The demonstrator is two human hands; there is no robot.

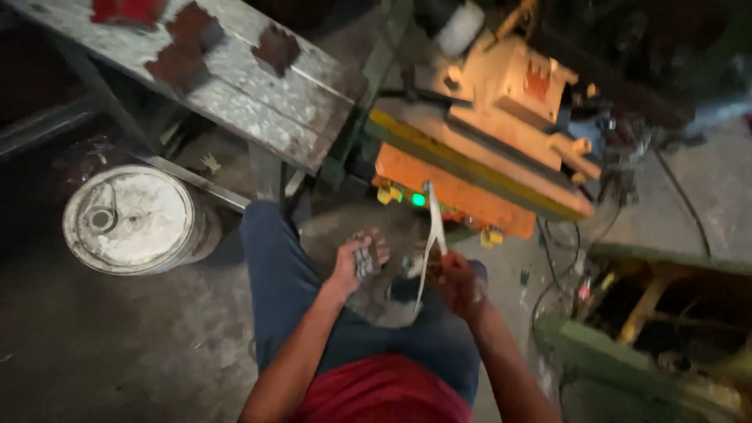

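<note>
Seated, seen from above; blue-trousered lap (313,313) under both hands.

Left hand (356,262): palm up, fingers half curled, cupping a small stack of dull grey metal pieces (365,258). Stack resting on the palm above the left knee, not clamped.

Right hand (458,282): closed around the lower end of long pale metal tongs (429,235); tips pointing up toward the front edge of the orange press machine (470,168), near its green lamp (418,200). Nothing discernible between the tips; blur prevents certainty.

Judgement on handling: keep palm level so the stack does not slide off toward the floor; take one piece at a time with the tongs, gripping across its flat faces; fingers best kept back from the machine's front edge.

Room: weathered grey wooden bench (235,86) close on the left, its near corner just above the knee. White round bucket lid (129,219) on the floor, well left. Green frame and cables (627,329) crowding the right. Open floor mostly lower left; narrow gap between knees and machine.
</note>
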